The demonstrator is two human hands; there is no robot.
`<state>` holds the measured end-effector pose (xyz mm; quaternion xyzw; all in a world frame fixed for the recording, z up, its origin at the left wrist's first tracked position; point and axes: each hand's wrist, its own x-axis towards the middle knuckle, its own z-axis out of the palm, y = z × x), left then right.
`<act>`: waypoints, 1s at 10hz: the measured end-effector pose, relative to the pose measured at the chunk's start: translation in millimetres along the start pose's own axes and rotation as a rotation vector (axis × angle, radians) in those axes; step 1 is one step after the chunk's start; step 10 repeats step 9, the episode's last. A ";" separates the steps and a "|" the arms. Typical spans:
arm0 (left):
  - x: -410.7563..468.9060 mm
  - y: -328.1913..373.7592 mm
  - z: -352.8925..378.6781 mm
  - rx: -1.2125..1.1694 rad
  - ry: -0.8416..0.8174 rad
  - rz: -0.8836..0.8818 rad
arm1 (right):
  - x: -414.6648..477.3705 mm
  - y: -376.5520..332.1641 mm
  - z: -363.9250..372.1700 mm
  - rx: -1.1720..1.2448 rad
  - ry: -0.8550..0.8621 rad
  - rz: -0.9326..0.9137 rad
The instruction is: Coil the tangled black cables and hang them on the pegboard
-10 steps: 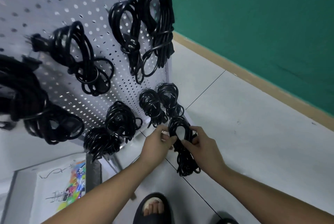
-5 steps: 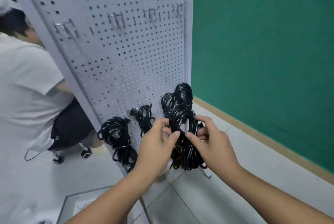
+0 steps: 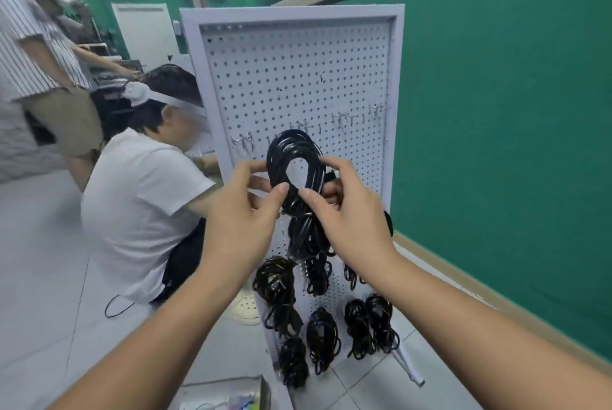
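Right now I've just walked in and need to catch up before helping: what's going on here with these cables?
A person holds a coiled black cable in front of the white pegboard, left hand pinching the loop's left side and right hand gripping its right. The loop's top sits at the row of metal hooks; whether it has caught one is unclear. Several coiled cables hang lower on the board. Another person in a white shirt crouches to the board's left.

White pegboard [image 3: 298,78], coiled black cables [image 3: 275,287] hanging low, metal hooks [image 3: 243,141] at mid-height
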<state>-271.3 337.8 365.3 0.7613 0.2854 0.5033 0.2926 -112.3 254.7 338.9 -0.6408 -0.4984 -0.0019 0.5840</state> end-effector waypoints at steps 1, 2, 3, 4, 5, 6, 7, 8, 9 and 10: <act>14.0 -1.6 -18.2 0.043 0.078 0.031 | 16.5 -18.7 16.1 -0.009 -0.019 -0.039; 24.5 -7.6 -30.6 0.068 0.111 0.049 | 30.7 -26.5 32.3 -0.004 -0.050 -0.053; 34.2 -15.1 -37.5 0.087 0.134 0.044 | 43.8 -26.5 47.7 -0.025 -0.050 -0.063; 43.5 -25.7 -40.3 0.108 0.145 0.022 | 54.1 -21.5 61.5 -0.057 -0.064 -0.070; 50.6 -38.5 -39.7 0.110 0.134 -0.031 | 61.1 -14.3 71.2 -0.058 -0.080 -0.046; 55.1 -45.6 -37.7 0.078 0.130 -0.059 | 62.9 -9.3 76.6 -0.049 -0.095 -0.038; 52.3 -48.0 -38.0 0.081 0.120 -0.062 | 61.0 -5.4 80.2 -0.058 -0.092 -0.046; 40.8 -49.4 -40.8 0.116 0.119 -0.053 | 53.7 -10.0 76.1 -0.080 -0.123 -0.034; 24.2 -47.2 -35.9 0.160 0.094 -0.025 | 44.5 -7.9 69.5 -0.104 -0.177 -0.034; 24.2 -47.2 -35.9 0.160 0.094 -0.025 | 44.5 -7.9 69.5 -0.104 -0.177 -0.034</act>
